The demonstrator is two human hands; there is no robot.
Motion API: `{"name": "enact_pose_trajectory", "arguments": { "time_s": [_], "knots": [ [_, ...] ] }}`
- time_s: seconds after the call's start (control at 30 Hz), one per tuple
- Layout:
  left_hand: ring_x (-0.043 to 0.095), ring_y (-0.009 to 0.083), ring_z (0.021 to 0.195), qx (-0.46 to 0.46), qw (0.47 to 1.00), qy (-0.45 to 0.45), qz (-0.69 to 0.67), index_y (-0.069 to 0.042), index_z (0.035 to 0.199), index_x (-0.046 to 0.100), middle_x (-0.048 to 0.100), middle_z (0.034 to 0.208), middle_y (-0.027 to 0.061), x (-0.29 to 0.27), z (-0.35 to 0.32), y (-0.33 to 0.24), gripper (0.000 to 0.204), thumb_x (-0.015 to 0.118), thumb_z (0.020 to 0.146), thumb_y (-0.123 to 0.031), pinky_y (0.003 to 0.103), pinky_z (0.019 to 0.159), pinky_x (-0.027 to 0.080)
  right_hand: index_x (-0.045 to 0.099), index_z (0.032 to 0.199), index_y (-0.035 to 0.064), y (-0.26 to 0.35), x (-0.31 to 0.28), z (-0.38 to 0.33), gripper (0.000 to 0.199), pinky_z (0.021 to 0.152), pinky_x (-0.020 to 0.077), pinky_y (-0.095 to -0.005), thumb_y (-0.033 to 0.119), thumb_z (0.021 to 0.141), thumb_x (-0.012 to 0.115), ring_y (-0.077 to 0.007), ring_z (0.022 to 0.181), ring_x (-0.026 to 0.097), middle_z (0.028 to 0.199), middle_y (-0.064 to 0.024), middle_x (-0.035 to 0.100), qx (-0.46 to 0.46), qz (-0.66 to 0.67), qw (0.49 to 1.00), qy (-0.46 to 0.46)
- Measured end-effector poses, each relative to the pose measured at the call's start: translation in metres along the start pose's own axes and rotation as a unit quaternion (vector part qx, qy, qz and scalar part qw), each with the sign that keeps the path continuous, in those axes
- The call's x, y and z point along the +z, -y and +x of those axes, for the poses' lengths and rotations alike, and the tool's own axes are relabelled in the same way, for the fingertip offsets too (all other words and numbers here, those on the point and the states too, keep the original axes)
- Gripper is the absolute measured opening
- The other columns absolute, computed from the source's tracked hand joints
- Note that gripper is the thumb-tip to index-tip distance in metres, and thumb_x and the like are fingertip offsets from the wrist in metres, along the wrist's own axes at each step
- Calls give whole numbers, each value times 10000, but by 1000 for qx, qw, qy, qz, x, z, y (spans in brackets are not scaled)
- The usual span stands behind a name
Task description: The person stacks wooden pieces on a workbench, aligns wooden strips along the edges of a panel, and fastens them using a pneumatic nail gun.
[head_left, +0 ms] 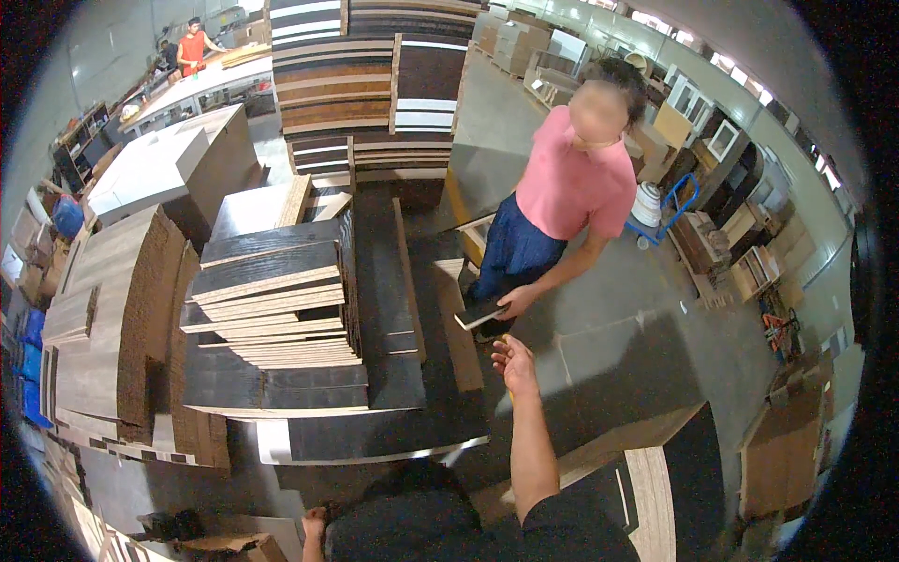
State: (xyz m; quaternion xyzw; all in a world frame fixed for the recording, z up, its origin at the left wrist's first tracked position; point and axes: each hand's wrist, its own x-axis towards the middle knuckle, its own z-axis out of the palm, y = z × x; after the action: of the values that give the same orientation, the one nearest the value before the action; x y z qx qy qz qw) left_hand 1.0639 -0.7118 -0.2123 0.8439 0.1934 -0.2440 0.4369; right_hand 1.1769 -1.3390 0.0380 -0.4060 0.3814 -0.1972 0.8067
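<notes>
My right hand [514, 363] is stretched forward with its fingers curled. Bits of yellow show at the fingertips and beside the wrist, but I cannot make out what they belong to. Just beyond it, a person in a pink shirt [573, 178] holds a narrow dark board [482, 315] with a pale edge, apart from my fingers. My left hand [315, 521] is low at the lower edge, mostly hidden, and its fingers are too small to read. Ahead to the left lies a stack of black boards [300, 379] with pale raw edges, some overlapping unevenly.
Large wood-toned panels [103, 309] are stacked at the left, with a white-topped pile [154, 169] behind. A rack of boards [342, 89] stands ahead. Beside my right arm is another dark panel [599, 496]. A blue trolley [676, 208] stands far right; another person [192, 49] is far left.
</notes>
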Motion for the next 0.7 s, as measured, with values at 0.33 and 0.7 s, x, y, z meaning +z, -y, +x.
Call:
{"name": "enact_pose_trajectory", "arguments": {
  "time_s": [0.33, 0.7],
  "knots": [
    [640, 262, 740, 135, 988, -67, -45, -3, 878, 702, 679, 769, 161, 12, 23, 44, 320, 664, 830, -317, 381, 697, 499, 584, 1011, 122, -96, -42, -12, 219, 579, 514, -350, 312, 902, 581, -189, 692, 638, 845, -40, 675, 128, -20, 991, -33],
    [651, 227, 797, 25, 993, 11, -111, 42, 931, 694, 702, 837, 142, 9, 3, 21, 375, 646, 901, -329, 359, 722, 509, 625, 984, 54, -256, -176, -62, 217, 573, 506, -410, 244, 895, 570, -276, 705, 649, 831, -130, 666, 238, -240, 933, -123]
  ]
}}
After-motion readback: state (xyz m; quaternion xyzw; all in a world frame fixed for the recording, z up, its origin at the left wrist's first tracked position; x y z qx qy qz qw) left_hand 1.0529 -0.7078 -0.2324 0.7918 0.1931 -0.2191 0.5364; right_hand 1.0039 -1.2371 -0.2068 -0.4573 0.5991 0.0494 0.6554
